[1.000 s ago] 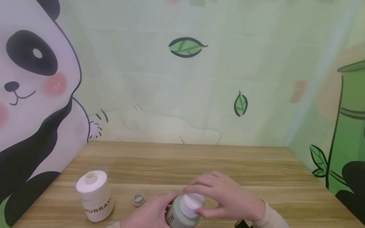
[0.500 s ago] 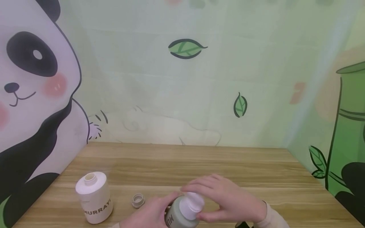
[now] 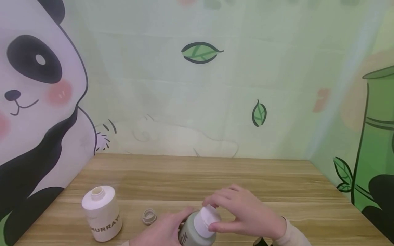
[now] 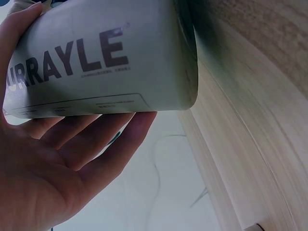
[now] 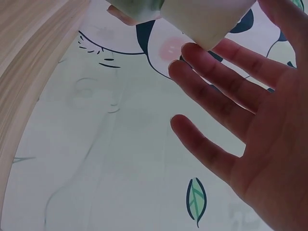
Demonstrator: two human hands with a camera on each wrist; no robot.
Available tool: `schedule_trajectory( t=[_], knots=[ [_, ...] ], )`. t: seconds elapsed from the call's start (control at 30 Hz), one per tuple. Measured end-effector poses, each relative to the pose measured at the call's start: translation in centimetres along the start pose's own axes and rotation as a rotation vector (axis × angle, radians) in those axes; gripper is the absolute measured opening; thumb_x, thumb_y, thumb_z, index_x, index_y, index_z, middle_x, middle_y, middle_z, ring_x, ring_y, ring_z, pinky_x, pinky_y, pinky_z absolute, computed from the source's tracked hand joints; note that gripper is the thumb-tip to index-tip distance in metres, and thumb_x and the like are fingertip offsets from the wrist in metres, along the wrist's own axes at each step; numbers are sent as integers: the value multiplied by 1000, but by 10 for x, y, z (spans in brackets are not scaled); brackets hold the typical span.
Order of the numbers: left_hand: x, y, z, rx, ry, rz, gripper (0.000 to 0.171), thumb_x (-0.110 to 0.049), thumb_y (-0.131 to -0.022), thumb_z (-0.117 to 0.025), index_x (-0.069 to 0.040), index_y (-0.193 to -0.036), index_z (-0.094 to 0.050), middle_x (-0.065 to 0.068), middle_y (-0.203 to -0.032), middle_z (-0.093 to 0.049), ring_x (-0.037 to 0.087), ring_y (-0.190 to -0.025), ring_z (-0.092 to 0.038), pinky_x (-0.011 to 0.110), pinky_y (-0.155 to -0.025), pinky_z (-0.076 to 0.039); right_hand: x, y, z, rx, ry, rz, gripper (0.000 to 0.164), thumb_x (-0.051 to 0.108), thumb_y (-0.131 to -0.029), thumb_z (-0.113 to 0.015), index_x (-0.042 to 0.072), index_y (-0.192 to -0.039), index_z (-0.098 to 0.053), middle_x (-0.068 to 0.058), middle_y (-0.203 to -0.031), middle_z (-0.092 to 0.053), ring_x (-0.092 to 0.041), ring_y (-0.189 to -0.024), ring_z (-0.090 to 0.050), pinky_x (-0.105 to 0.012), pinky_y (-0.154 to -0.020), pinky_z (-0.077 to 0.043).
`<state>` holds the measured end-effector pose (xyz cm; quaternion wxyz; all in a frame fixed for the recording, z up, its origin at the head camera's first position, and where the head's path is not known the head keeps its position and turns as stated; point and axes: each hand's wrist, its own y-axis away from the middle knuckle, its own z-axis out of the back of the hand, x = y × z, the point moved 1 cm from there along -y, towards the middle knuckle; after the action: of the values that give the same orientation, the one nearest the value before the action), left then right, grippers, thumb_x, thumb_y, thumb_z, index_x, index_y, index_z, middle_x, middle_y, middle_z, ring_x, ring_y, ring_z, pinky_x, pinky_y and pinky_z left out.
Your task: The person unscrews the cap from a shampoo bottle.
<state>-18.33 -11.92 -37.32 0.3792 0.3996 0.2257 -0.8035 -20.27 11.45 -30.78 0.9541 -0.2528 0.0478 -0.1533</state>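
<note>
A grey-green bottle (image 3: 197,234) with dark lettering tilts at the front of the table, gripped round its body by my left hand (image 3: 163,229). In the left wrist view the bottle (image 4: 106,62) lies across the palm, its base edge near the wood. On its neck sits a white cap (image 3: 207,220), which my right hand (image 3: 243,213) pinches between thumb and fingertips. The right wrist view shows the white cap (image 5: 207,19) at the fingertips, with the other fingers spread.
A white bottle (image 3: 103,215) with an uncapped neck stands at the left of the wooden table (image 3: 197,174). Between the bottles lies a small ring-shaped cap (image 3: 149,216). A small dark object (image 3: 261,242) shows by the right sleeve. A printed panda backdrop (image 3: 197,95) rises behind the table.
My right fingers shift on the white cap, turning about it and taking a fresh pinch. My left hand keeps its grip on the bottle, nearly still.
</note>
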Motion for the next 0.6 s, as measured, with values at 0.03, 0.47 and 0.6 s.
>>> schedule_trajectory(
  t=[0.03,0.47,0.6],
  knots=[
    [0,0,0,-2,-1,-1,57,-44,-75,-79,-33,-123,-52,-16,-106,-67,-2,-93,-63,22,-82,-50,0,0,0,-1,5,4,29,43,-93,-61,23,-114,-62,14,-109,-67,-2,-101,-62,-31,-88,-47],
    [0,1,-1,-3,43,0,60,-43,-75,-79,-33,-128,-51,-15,-108,-68,0,-95,-63,23,-83,-49,0,1,4,32,2,115,41,27,-88,-67,24,-126,-56,11,-122,-61,-4,-108,-59,-26,-89,-48],
    [-1,1,-1,-28,-12,-12,57,-42,-75,-80,-31,-123,-53,-15,-104,-68,-1,-91,-63,22,-80,-49,2,0,4,38,1,77,38,37,-93,-63,23,-128,-56,12,-123,-61,-4,-109,-59,-28,-90,-48]
  ],
)
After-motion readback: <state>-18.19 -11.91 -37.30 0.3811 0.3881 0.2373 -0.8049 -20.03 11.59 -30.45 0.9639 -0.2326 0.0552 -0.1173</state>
